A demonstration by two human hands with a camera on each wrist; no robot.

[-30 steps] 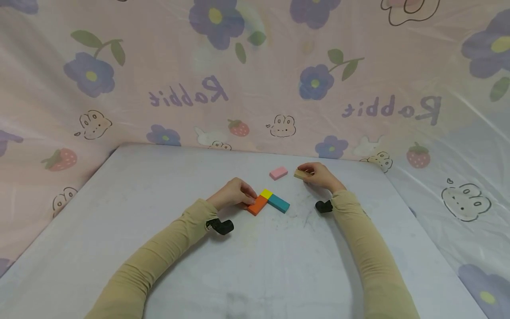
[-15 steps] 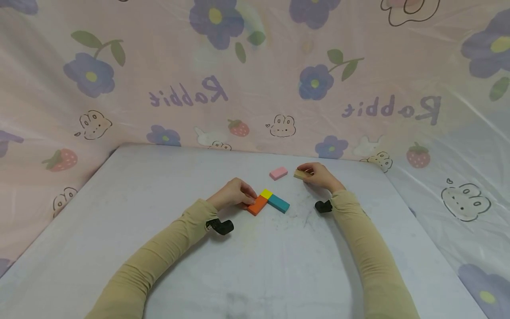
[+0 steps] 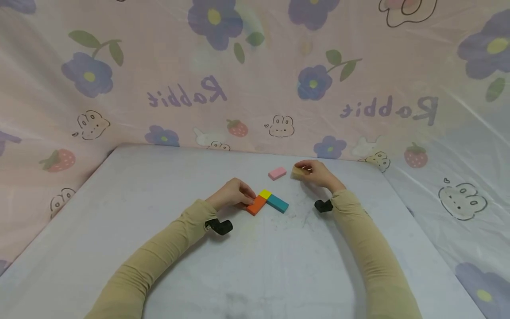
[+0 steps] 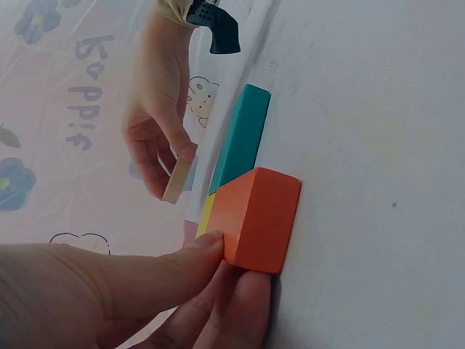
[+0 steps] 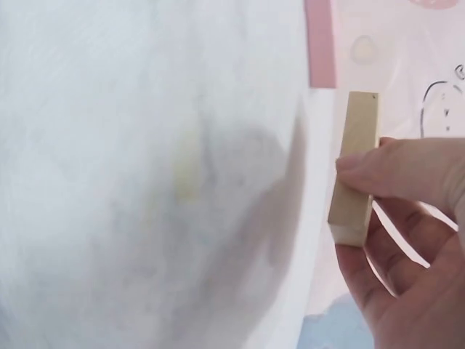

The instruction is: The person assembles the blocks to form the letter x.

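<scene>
My left hand (image 3: 236,193) pinches the near left end of an orange block (image 3: 256,205) lying on the table; in the left wrist view, the thumb lies on one face and the fingers curl beneath the end. A yellow block (image 3: 264,194) sits against the orange one's far end, and a teal block (image 3: 277,203) slants off from it to the right. Farther back, my right hand (image 3: 317,173) grips a plain wooden block (image 5: 356,167) between thumb and fingers. A gap with a shadow shows under that block in the right wrist view.
A pink block (image 3: 277,173) lies on the white table (image 3: 255,266), just left of the wooden one. Behind the table hangs a printed curtain (image 3: 255,75) with flowers and rabbits. Black cameras (image 3: 220,227) stick out from both wrists.
My right hand has lifted the wooden block slightly and tilted it. The left hand stays at the orange block, and the head view has shifted a little.
</scene>
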